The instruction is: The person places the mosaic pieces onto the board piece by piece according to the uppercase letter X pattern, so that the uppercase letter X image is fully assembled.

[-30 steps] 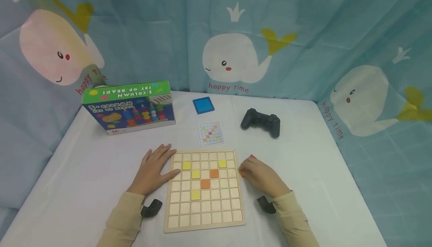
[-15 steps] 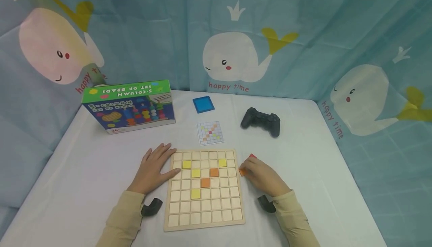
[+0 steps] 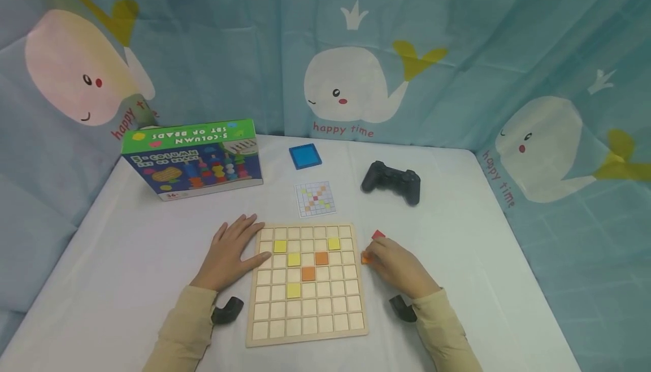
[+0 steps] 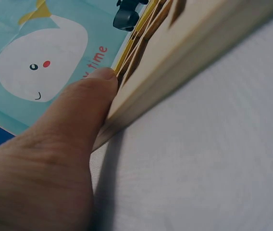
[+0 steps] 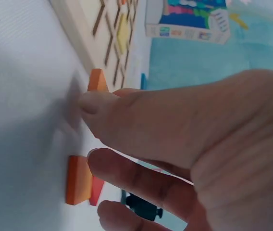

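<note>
A wooden grid board (image 3: 309, 320) lies on the table, with yellow tiles such as one (image 3: 293, 290) and orange tiles such as another (image 3: 308, 273) set in its cells. My left hand (image 3: 227, 256) rests at the board's left edge, fingers spread, thumb over the rim. Just off the right edge, my right hand (image 3: 400, 264) pinches an orange tile (image 5: 97, 80) between thumb and finger; its grip partly covers the tile. Below that hand, in the right wrist view, a second orange tile (image 5: 79, 180) lies on the table beside a red tile (image 5: 96, 190).
Behind the board lies a pattern card (image 3: 315, 199) with a coloured grid. Farther back are a blue square tray (image 3: 306, 156), a black game controller (image 3: 391, 182) and a bead-set box (image 3: 195, 163). A whale-print curtain (image 3: 427, 16) hangs behind the table.
My right hand has shifted very slightly to the right with the orange tile, and more of the red tile shows behind it. The left hand stays put on the board.
</note>
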{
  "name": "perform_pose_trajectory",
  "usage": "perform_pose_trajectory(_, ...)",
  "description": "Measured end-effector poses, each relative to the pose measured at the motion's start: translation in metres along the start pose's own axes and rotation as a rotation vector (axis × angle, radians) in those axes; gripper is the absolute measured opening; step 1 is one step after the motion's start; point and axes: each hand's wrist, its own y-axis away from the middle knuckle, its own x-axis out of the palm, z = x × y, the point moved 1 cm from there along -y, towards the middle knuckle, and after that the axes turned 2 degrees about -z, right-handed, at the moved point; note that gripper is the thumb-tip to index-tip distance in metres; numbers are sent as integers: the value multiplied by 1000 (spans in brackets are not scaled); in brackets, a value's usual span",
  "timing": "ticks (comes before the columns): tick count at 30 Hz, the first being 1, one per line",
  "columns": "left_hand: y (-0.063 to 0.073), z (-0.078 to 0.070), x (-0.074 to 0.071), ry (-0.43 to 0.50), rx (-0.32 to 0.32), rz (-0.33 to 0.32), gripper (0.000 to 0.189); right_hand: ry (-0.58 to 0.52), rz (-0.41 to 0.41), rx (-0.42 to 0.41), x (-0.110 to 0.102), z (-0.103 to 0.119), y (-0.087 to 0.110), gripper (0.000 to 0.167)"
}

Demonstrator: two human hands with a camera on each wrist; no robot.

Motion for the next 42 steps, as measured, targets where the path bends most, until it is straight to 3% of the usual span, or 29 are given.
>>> perform_pose_trajectory(9, -1, -4, -2, 5, 3, 1, 74, -96, -50, -114, -5, 30, 4, 17)
perform_pose_trajectory(16, -2, -5, -4, 3, -6, 15, 75, -182, -63, -235, 14, 56, 6, 13)
perform_pose_trajectory(21, -2, -4, -4, -1, -12, 20, 75, -229, -68, -251, 26, 65, 7, 11)
perform_pose_trajectory(29, -1, -3, -2, -3, -11, 13, 75, -209, -71, -283, 35, 70, 4, 10)
perform_pose_trajectory(42, -1, -2, -1, -10, -18, 17, 77, -205, -78, -276, 38, 72, 4, 11)
